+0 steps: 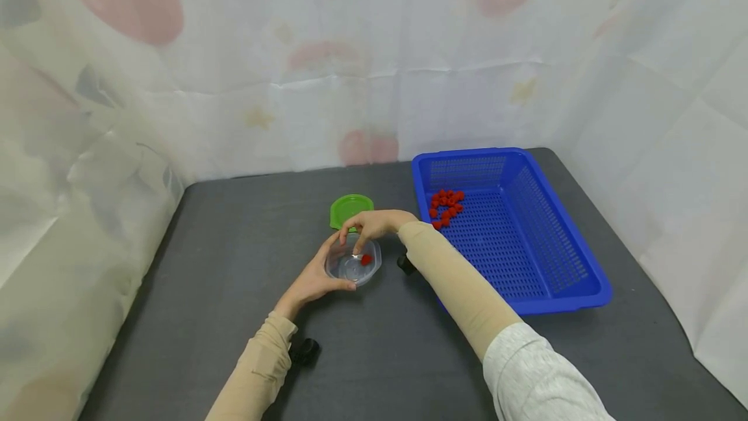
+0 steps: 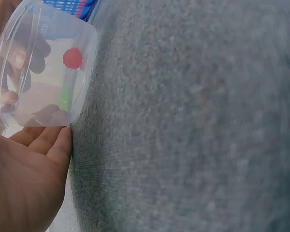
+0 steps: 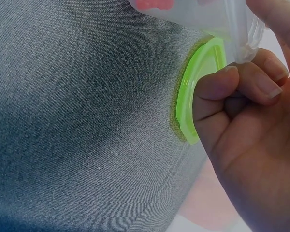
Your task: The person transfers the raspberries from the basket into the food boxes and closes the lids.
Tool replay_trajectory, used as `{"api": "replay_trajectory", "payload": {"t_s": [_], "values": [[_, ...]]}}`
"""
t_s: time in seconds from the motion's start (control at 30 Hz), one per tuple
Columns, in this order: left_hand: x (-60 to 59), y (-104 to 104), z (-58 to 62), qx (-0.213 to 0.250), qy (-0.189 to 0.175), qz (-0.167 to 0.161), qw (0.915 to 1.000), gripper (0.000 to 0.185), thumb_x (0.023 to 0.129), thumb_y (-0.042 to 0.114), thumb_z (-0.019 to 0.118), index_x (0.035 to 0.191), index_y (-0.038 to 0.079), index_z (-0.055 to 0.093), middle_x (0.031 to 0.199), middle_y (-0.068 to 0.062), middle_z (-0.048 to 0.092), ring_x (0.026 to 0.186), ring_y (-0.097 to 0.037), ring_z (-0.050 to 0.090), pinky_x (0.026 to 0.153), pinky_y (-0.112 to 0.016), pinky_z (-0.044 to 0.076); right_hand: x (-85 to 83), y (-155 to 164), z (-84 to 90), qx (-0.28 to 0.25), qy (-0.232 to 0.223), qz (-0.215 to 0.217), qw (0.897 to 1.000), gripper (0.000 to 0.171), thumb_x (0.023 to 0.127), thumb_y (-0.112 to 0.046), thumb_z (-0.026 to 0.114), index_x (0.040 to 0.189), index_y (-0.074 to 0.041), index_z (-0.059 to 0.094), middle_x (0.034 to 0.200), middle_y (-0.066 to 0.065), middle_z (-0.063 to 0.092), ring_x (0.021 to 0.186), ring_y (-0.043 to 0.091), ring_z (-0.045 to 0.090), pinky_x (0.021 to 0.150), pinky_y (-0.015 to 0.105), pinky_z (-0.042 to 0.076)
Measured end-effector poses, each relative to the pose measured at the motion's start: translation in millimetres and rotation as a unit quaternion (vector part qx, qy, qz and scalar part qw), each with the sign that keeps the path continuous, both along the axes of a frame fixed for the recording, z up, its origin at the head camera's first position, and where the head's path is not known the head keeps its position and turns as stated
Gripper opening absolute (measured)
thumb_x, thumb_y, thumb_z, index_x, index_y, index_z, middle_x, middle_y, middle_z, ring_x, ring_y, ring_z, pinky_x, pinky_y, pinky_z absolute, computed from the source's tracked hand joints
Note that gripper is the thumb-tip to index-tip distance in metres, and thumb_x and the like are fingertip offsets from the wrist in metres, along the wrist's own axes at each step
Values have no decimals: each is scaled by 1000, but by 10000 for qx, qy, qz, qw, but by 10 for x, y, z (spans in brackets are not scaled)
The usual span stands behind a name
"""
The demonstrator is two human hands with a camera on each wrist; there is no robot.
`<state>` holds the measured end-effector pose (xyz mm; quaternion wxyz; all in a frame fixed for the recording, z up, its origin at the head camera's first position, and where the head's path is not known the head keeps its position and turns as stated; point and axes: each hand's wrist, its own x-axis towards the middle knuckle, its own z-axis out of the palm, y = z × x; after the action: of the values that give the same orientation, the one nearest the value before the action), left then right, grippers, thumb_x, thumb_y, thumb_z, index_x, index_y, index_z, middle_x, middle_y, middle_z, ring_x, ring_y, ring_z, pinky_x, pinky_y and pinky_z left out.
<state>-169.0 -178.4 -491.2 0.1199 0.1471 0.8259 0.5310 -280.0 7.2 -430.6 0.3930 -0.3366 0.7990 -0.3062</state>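
Note:
A clear plastic tub [image 1: 341, 269] stands on the dark tabletop, a small bumpy red ball [image 2: 73, 58] lying at its bottom. My left hand [image 1: 314, 277] grips the tub from the left, thumb on the near side and fingers round the far side. Over the mouth of the tub is my right hand [image 1: 376, 223], a finger reaching down inside, close to the red ball. Through the tub wall, the left wrist view shows right fingertips [image 2: 19, 60] apart from the ball. In the right wrist view the other fingers bend loosely beside the rim, holding nothing visible.
A green lid [image 1: 350, 208] lies just behind the tub. To the right sits a large blue mesh basket [image 1: 514, 232] with several red balls [image 1: 447, 202] gathered at its left side. Patterned white cloth [image 1: 374, 102] hangs behind the table and along both sides.

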Motion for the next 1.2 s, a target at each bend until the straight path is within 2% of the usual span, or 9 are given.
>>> {"api": "replay_trajectory", "payload": {"t_s": [0.23, 0.3, 0.53, 0.83, 0.93, 1.07, 1.2], "values": [[47, 33, -27, -24, -235, 365, 9991, 104, 66, 27, 85, 145, 37, 19, 151, -7, 29, 133, -30, 40, 107, -56, 29, 18, -2, -30, 63, -6, 52, 10000, 30, 82, -17, 72, 109, -23, 62, 89, 4, 42, 72, 14, 33, 62, 25, 29], [53, 35, -22, -56, -259, 384, 9989, 103, 66, 29, 85, 145, 38, 19, 150, -8, 30, 133, -30, 39, 107, -57, 28, 23, 0, -24, 78, 1, 73, 9999, 30, 82, -19, 72, 110, -23, 62, 90, 3, 42, 72, 14, 33, 62, 25, 29], [63, 38, 19, -496, -369, 519, 9967, 103, 65, 38, 84, 144, 42, 19, 145, -8, 39, 137, -33, 31, 107, -62, 25, 32, 11, 48, 295, 149, 275, 9991, 33, 83, -28, 71, 114, -25, 60, 99, 3, 48, 80, 14, 38, 66, 25, 33], [25, 50, 29, -527, -501, 517, 9960, 104, 65, 37, 84, 145, 40, 18, 144, -9, 42, 136, -32, 35, 107, -61, 26, 38, 53, 208, 485, 606, 645, 9949, 37, 85, -32, 68, 119, -18, 61, 118, 8, 56, 86, 13, 46, 70, 24, 39], [12, 45, 33, -404, -492, 467, 9969, 104, 67, 33, 84, 146, 36, 16, 144, -10, 41, 136, -31, 36, 107, -61, 25, 45, 87, 287, 422, 715, 652, 9944, 36, 86, -33, 67, 119, -19, 61, 108, 6, 58, 82, 12, 47, 67, 24, 39], [-1, 45, 45, -296, -472, 393, 9977, 104, 69, 28, 83, 147, 33, 15, 144, -12, 42, 135, -31, 38, 107, -61, 25, 35, 157, 371, 244, 680, 599, 9956, 36, 86, -30, 67, 120, -18, 60, 84, 2, 54, 69, 11, 44, 62, 23, 37], [-11, 41, 46, -358, -441, 381, 9977, 103, 69, 31, 83, 147, 33, 17, 142, -11, 44, 134, -29, 39, 106, -59, 28, 10, 234, 454, -44, 592, 532, 9968, 37, 86, -27, 67, 120, -15, 60, 71, 1, 49, 60, 11, 40, 58, 23, 35]]}}
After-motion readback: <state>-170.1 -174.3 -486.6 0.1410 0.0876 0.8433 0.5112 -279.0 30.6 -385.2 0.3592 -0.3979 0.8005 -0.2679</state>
